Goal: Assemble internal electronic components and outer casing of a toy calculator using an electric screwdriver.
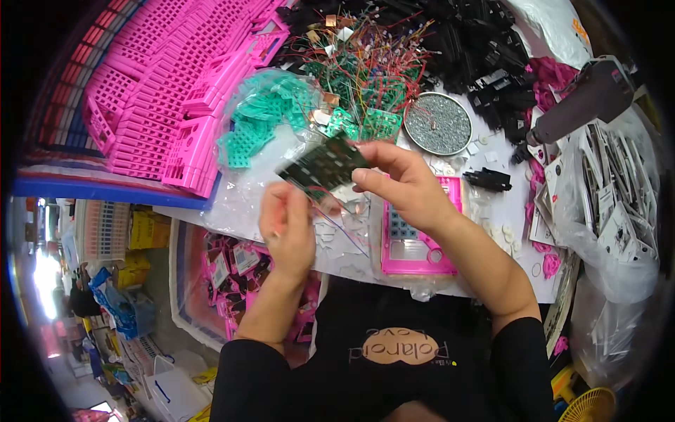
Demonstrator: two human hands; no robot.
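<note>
Your right hand [408, 186] pinches the dark circuit board [323, 167] at its right edge; your left hand [287, 228] grips below it.

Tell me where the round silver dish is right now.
In the head view the round silver dish sits on the table's far side, right of centre, beyond the right hand, beside the tangle of green boards and wires and the black parts pile.

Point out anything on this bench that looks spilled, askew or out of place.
Nothing looks damaged. The dark circuit board is held tilted between the left hand and right hand. The wired green boards lie in a tangled heap, and small white pieces are scattered loose beside the pink case.
</note>
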